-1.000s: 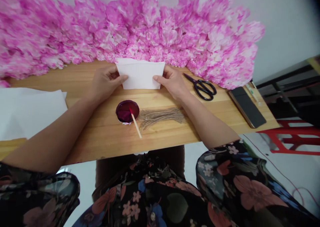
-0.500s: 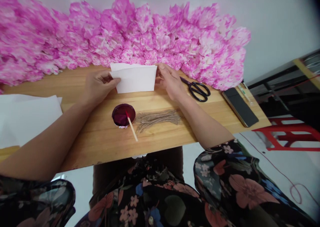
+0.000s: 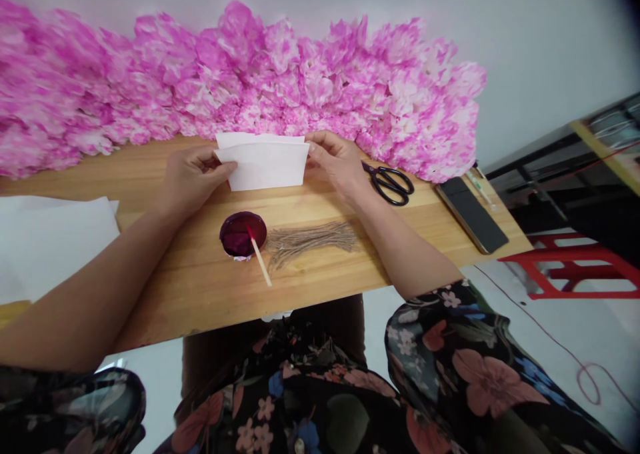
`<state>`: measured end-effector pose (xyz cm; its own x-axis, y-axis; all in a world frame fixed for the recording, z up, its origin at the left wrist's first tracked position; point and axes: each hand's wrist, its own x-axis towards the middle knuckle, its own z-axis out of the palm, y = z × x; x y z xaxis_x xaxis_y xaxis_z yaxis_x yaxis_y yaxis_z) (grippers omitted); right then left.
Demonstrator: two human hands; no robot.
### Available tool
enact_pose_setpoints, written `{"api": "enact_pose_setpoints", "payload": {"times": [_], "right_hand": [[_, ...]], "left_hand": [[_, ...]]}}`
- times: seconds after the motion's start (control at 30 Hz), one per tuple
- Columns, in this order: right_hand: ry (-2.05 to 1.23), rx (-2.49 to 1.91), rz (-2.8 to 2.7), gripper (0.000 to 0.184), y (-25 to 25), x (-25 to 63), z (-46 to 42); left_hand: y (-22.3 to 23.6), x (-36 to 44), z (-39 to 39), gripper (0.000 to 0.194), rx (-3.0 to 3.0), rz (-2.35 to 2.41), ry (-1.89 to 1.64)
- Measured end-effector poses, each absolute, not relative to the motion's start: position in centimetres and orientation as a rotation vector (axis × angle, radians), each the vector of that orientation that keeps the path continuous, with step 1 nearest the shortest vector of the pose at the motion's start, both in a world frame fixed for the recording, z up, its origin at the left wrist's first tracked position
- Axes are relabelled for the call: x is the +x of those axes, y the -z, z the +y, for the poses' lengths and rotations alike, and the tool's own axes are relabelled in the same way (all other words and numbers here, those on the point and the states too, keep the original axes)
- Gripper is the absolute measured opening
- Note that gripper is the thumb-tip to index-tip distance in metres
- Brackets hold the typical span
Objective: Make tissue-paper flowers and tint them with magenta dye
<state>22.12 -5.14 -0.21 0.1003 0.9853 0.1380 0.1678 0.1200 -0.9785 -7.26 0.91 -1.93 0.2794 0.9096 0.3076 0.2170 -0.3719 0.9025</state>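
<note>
A folded sheet of white paper stands between my hands over the far half of the table, its two layers slightly apart at the top. My left hand pinches its left edge, thumb on the near face. At the right edge, my right hand grips the paper between thumb and fingers; some fingertips are hidden behind it. Nearer to me sits a round dish of dark red liquid, with a pale wooden stick leaning out of it. Beside the dish lies a bundle of thin brown twigs.
Pink and white flowers line the table's back edge. Black-handled scissors lie right of my right hand, with a phone farther right. White paper sheets lie at left. A red plastic stool stands beyond the wooden table.
The paper's layers have parted a little more at the top, and the right hand's fingers have moved up to its upper right corner. The whole view has shifted slightly.
</note>
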Motion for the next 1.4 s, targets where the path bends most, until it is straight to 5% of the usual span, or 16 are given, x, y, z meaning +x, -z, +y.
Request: {"api": "enact_pose_setpoints", "payload": {"times": [0.6, 0.9, 1.1, 1.3, 1.4], "right_hand": [[-0.949, -1.259, -1.343, 0.042, 0.7, 22.1, -5.3], [-1.107, -1.122, -1.304, 0.056, 0.4, 22.6, -5.6], [-1.233, -1.058, -1.405, 0.078, 0.6, 21.9, -5.6], [-0.985, -1.266, -1.510, 0.044, 1.5, 21.7, -5.4], [-0.865, -1.260, -1.528, 0.041, 1.1, 21.7, -5.6]], "left_hand": [[2.0, -7.0, 1.0, 0.029, 1.732, 0.934, -1.106], [2.4, -7.0, 1.4, 0.065, 1.698, 0.843, -1.162], [3.1, -7.0, 1.8, 0.068, 1.738, 0.785, -1.179], [2.6, -7.0, 1.1, 0.060, 1.819, 0.862, -1.165], [2.3, -6.9, 0.9, 0.062, 1.854, 0.827, -1.180]]}}
